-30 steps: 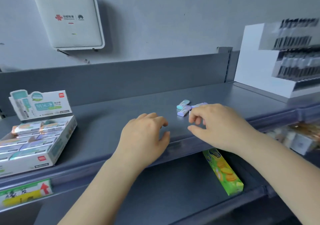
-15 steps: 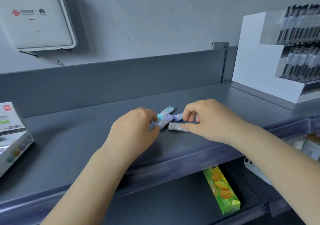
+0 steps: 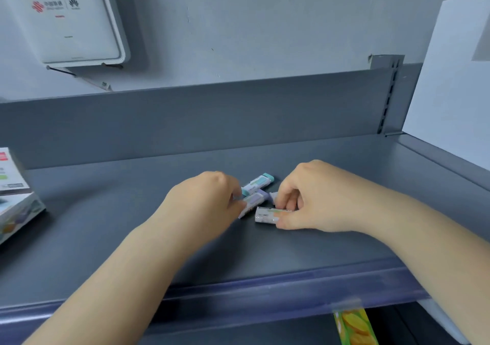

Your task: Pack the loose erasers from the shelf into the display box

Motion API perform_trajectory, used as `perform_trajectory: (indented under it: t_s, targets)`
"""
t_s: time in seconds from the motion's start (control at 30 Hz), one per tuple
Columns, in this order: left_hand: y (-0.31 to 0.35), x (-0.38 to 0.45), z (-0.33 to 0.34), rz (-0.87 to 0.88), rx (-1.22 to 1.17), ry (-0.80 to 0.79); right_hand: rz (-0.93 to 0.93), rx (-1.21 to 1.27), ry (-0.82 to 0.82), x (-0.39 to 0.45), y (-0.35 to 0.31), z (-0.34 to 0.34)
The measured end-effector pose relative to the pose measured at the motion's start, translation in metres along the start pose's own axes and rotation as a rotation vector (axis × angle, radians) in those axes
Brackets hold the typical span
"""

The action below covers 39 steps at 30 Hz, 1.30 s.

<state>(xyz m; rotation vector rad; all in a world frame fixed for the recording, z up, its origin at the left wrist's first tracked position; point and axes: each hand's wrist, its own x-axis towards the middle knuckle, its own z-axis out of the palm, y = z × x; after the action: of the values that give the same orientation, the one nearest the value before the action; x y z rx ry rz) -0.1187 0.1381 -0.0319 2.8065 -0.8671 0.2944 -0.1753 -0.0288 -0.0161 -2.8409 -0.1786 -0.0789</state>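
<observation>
Several small wrapped erasers lie in a cluster mid-shelf. A teal-ended eraser (image 3: 258, 182) lies farthest back. My left hand (image 3: 204, 205) curls its fingers around the near end of a purple-labelled eraser (image 3: 252, 201). My right hand (image 3: 314, 199) pinches an orange-labelled eraser (image 3: 266, 214) between thumb and fingers, still on the shelf. Behind those fingers peeks the tip of another purple eraser (image 3: 273, 195). The display box (image 3: 18, 209), holding several erasers, shows only partly at the left edge.
The grey shelf (image 3: 344, 238) has a raised back panel and a blue front lip (image 3: 265, 289). A white display stand (image 3: 450, 92) rises at the right. A white router (image 3: 66, 18) hangs on the wall. A green snack pack (image 3: 354, 327) lies on the lower shelf.
Both hands have reached forward onto the erasers and closed on them. The view has shifted right and closer, so the display box now sits at the left edge.
</observation>
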Motion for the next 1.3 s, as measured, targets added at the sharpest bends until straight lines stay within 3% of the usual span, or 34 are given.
perform_trajectory:
  t_s: [0.23,0.43,0.7,0.87,1.03,1.3]
  targets:
    - [0.005,0.003,0.001,-0.073,-0.146,-0.063,-0.094,0.026,-0.039,-0.001,0.018,-0.003]
    - [0.020,0.002,0.003,-0.169,-0.159,-0.118,-0.199,0.134,0.032,-0.005,0.033,-0.002]
    - [0.035,-0.018,0.002,-0.360,-0.385,0.178,-0.295,0.426,0.191,-0.012,0.035,-0.004]
    - [0.038,-0.040,-0.007,-0.456,-0.702,0.317,-0.351,0.635,0.275,-0.019,0.022,-0.009]
    - [0.031,-0.072,-0.017,-0.459,-0.856,0.445,-0.403,0.859,0.160,-0.027,-0.001,-0.002]
    - [-0.013,-0.134,-0.045,-0.503,-0.841,0.545,-0.424,1.083,0.117,-0.017,-0.072,0.026]
